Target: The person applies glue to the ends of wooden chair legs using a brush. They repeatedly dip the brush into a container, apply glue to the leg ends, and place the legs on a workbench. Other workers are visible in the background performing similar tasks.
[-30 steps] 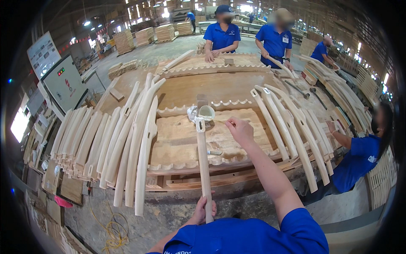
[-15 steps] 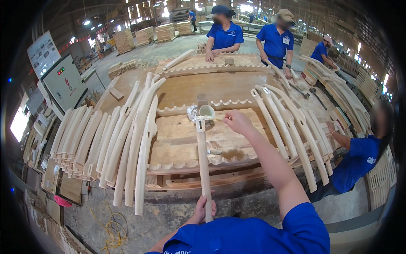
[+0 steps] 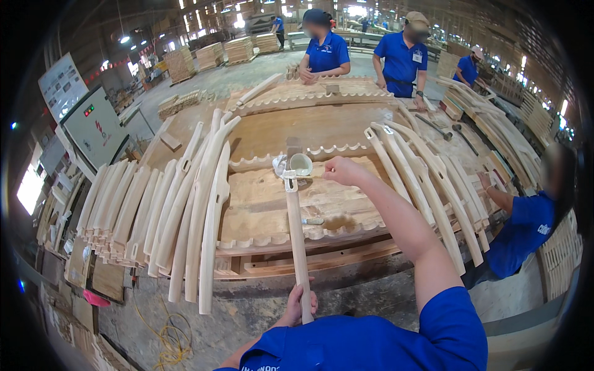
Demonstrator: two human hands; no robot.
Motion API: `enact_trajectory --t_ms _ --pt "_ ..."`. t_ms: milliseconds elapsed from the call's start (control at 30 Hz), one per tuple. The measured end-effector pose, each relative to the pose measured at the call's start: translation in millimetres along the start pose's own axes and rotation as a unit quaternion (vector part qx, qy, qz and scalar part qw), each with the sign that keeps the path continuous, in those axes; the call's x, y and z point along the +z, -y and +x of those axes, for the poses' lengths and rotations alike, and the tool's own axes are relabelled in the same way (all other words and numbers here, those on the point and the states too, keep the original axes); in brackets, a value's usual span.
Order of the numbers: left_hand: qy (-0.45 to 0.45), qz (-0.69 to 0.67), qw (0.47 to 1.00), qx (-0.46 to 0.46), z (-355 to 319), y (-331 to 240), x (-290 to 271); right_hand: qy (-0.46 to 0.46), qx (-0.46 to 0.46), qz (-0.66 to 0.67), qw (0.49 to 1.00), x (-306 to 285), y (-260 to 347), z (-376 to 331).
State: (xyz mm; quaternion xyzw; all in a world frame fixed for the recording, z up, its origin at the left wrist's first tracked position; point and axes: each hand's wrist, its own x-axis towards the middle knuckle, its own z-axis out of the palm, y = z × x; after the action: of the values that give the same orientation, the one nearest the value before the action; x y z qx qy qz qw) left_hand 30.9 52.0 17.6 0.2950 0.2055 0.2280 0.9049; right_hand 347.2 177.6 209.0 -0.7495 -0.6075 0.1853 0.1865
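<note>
My left hand (image 3: 299, 304) grips the near end of a long pale curved wooden piece (image 3: 296, 235) that reaches out over the workbench. My right hand (image 3: 341, 169) is stretched to its far end, fingers pinched on something thin that I cannot make out, right beside a small white cup (image 3: 301, 164) standing on a wooden panel with scalloped edges (image 3: 260, 204). A small metal tool (image 3: 312, 221) lies on that panel.
Rows of curved wooden pieces lie left (image 3: 154, 210) and right (image 3: 427, 179) of the panel. A person in blue (image 3: 526, 222) sits at the right; others in blue (image 3: 325, 52) stand at the far side. A yellow cable (image 3: 167, 328) lies on the floor. A control cabinet (image 3: 93, 123) stands left.
My right hand has shifted slightly left, closer to the white cup. The left hand and the long wooden piece stay about where they were.
</note>
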Motion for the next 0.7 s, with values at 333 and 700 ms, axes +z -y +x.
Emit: enact_trajectory --t_ms 333,700 --pt "-0.002 0.003 1.0 -0.002 1.1 3.4 -3.2 0.057 -0.008 -0.011 0.998 -4.2 0.3 0.3" --pt "0.006 -0.001 1.0 0.002 1.4 3.6 -3.4 0.083 -0.019 -0.005 0.996 -6.0 1.9 -4.9"
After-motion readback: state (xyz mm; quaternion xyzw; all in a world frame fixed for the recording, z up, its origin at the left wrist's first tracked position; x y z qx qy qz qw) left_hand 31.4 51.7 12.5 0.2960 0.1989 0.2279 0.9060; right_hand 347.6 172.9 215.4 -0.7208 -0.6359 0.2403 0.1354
